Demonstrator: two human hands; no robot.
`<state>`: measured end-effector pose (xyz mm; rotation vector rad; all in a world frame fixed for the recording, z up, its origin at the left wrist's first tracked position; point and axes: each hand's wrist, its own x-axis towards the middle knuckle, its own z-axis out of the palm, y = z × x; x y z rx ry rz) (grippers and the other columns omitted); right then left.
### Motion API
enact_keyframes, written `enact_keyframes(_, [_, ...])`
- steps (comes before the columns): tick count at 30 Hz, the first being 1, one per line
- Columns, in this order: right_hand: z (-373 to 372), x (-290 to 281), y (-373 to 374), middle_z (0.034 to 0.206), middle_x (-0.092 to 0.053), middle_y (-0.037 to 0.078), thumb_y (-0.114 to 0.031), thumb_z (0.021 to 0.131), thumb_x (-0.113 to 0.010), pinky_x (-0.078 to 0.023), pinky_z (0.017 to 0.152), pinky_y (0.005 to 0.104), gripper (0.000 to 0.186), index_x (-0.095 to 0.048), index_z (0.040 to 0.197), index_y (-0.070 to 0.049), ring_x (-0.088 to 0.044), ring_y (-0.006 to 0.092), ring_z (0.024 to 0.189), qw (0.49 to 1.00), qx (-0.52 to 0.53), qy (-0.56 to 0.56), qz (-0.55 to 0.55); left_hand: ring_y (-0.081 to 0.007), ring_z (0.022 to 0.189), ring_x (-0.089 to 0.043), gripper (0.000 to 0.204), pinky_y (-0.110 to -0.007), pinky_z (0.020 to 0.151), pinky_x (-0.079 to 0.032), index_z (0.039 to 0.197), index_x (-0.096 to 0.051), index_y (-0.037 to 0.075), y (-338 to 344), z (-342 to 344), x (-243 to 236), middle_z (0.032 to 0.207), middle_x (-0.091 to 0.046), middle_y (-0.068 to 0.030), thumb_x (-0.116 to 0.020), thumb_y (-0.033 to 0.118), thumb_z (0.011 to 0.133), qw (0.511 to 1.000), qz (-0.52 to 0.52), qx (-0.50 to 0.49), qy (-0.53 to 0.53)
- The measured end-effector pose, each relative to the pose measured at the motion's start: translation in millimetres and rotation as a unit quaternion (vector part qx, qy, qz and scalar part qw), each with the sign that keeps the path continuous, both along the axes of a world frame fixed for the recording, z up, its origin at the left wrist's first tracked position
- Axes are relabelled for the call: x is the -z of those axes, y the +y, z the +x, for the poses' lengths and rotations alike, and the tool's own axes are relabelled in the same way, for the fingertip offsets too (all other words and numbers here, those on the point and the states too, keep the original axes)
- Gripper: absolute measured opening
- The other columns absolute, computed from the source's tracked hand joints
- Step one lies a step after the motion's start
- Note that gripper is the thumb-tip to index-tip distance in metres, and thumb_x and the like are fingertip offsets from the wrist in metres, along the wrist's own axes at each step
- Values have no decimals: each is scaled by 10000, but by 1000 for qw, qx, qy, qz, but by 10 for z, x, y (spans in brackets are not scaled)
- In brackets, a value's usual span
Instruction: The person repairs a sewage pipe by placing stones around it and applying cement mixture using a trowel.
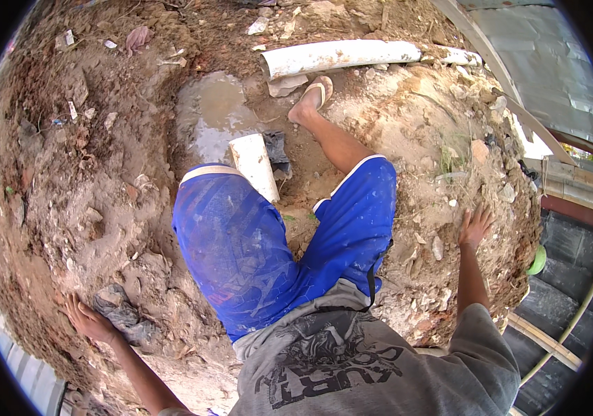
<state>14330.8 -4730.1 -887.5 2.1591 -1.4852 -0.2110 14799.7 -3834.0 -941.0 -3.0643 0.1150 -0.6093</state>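
While the left hand (90, 322) rests on the soil (151, 229), fingers loosely spread, just beside crumpled grey plastic (119, 312), the right hand (475, 227) lies well apart on the soil's other side, its fingers fanned, near a pale stone (438, 247). Between the knees, a short pipe (255, 168) lies beside a puddle (220, 100).

1. The camera sits on the head and looks down at the dirt (54, 208).
2. The gray shirt (407, 360) is nearest, at the bottom; the long white pipe (345, 57) is farther off, near the top.
3. The view is round and wide.
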Motion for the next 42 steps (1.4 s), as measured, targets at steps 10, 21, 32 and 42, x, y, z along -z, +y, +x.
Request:
enact_keyframes(10, [5, -8, -8, 1615, -142, 97, -622, 970, -273, -42, 1181, 553, 700, -253, 1536, -211, -84, 328, 1489, 1000, 1, 16, -5, -306, 1217, -557, 478, -436, 1092, -372, 1173, -674, 15, -141, -8, -68, 1243, -646, -125, -338, 330, 1045, 1000, -9, -2, -6])
enact_keyframes(21, [-65, 19, -59, 1608, -166, 111, -584, 981, -307, -42, 1175, 564, 666, -279, 1529, -206, -86, 356, 1484, 1000, -18, 1, -10, -319, 1225, -550, 509, -441, 1076, -390, 1171, -680, 32, -150, -17, -48, 1239, -649, -121, -314, 364, 1048, 1000, -13, -11, -4])
enact_keyframes(32, [-32, 20, -21, 1593, -208, 129, -553, 984, -348, -44, 1179, 543, 636, -331, 1508, -194, -117, 331, 1481, 1000, -18, -2, -16, -313, 1219, -555, 551, -443, 1095, -374, 1152, -684, 11, -138, -4, -63, 1236, -645, -148, -287, 379, 1048, 1000, -11, -15, -6])
enact_keyframes(42, [39, -30, 2, 1609, -165, 101, -562, 985, -338, -55, 1182, 545, 650, -285, 1525, -204, -92, 339, 1485, 1000, -3, 12, -15, -312, 1221, -557, 602, -441, 1094, -386, 1146, -691, 19, -127, -43, -53, 1251, -639, -138, -255, 422, 1048, 1000, -9, -24, -6])
